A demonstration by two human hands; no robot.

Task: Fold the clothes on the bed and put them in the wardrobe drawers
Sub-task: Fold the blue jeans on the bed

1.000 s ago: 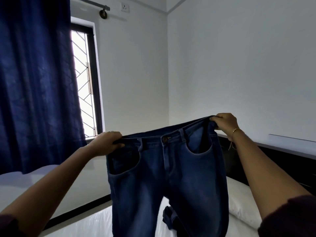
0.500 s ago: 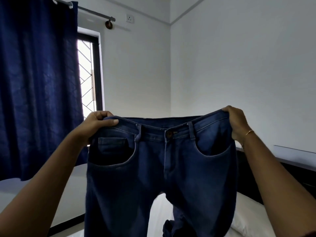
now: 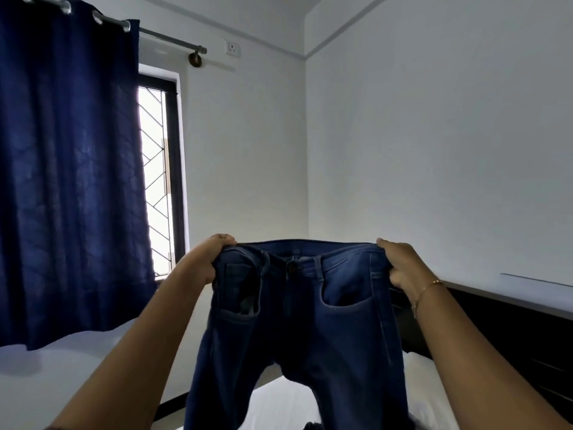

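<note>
A pair of dark blue jeans hangs in the air in front of the person, front side facing the camera, with the brass waist button and fly near the middle of the waistband. The waistband is stretched roughly level between the two hands, and the legs drop straight down from it and run out of view at the bottom edge, above the white bed.

The left hand grips the waistband's left corner, fingers curled over the top edge and bunching the denim above the front pocket. The right hand grips the opposite corner in the same way, fingers wrapped round the side seam; a thin gold bracelet sits on that wrist. Both forearms reach up and forward, so the garment hangs wholly below the two grips.

Behind the jeans on the right runs a dark headboard with a white pillow just beside the right leg. On the left a navy curtain hangs from a metal rod, partly covering a window with a diagonal grille. A wall socket sits high on the white wall.
</note>
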